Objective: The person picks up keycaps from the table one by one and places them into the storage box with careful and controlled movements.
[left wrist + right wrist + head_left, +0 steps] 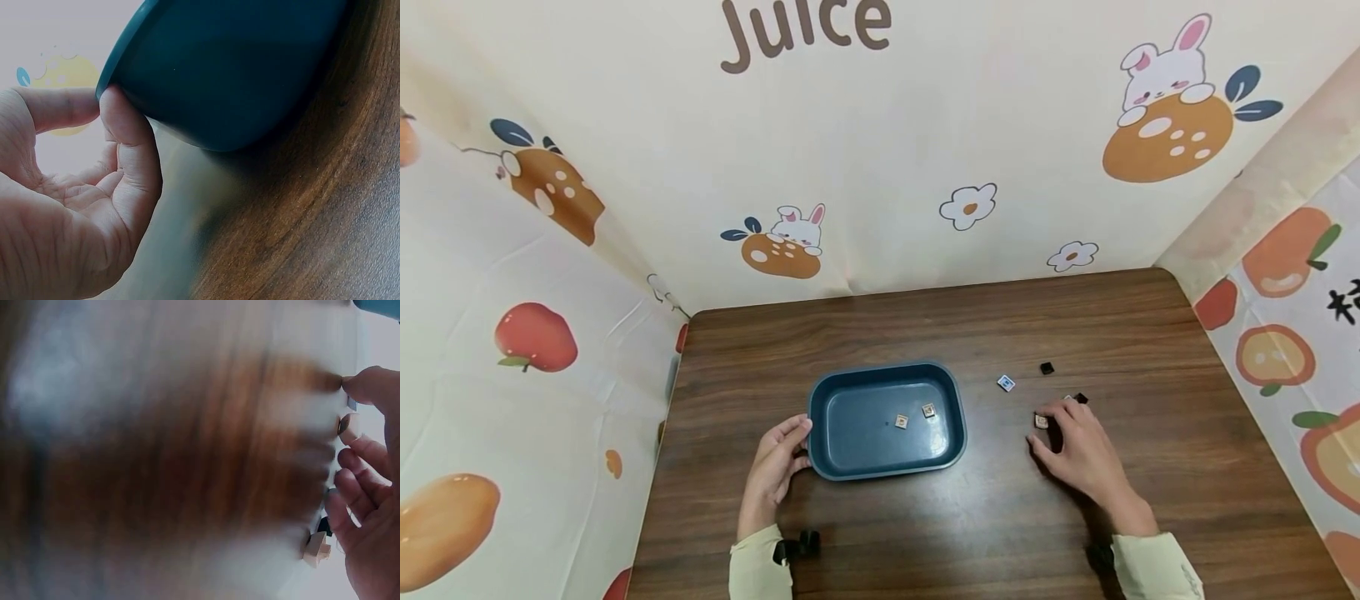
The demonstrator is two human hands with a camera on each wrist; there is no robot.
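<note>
My left hand (pixel 772 473) pinches the left rim of a dark blue tray (pixel 824 454) between thumb and forefinger; the left wrist view shows those fingers (pixel 128 125) at the rim. Inside the tray lie two small square keycap-like pieces, one nearer the middle (pixel 901 422) and one to its right (pixel 928 410). On the table to the right, my right hand (pixel 1084 457) hovers low with thumb and forefinger spread. Its forefinger touches a small beige keycap-like piece (pixel 1041 421), and the thumb stands apart from it, as the right wrist view also shows the piece (pixel 349 427).
A blue-and-white piece (pixel 1006 383) lies right of the tray. Behind my right hand are a black piece (pixel 1047 367) and another black one (pixel 1081 398), beside a partly hidden pale piece. Printed cloth walls border the wooden table (pixel 925 533) at back and sides.
</note>
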